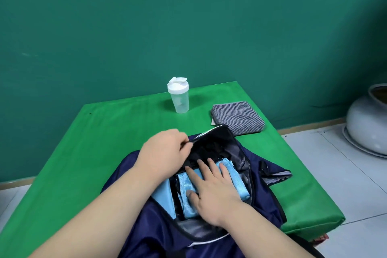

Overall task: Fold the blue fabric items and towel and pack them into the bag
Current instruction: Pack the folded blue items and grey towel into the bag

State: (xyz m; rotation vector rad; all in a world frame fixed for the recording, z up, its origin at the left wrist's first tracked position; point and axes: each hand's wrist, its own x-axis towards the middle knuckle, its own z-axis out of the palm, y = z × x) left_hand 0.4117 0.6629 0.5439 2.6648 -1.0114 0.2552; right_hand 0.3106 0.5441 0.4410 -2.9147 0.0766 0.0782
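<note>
bag (159, 234): near end cropped | right hand (211, 191) half-covers blue fabric (185, 200)

The navy bag (261, 201) lies flat at the near edge of the green table (104, 142), its main compartment unzipped and its black-lined flap (217, 142) raised toward the far side. Inside lie the light-blue fabric items (185, 197), folded and packed side by side – 1 flat piece (165, 199) against the left wall, glossier folded bundles to its right, partly covered. The towel (238, 117) – grey, finely striped, folded into 1 neat rectangle – rests on the table just beyond the bag's far right corner, outside the bag.
</note>
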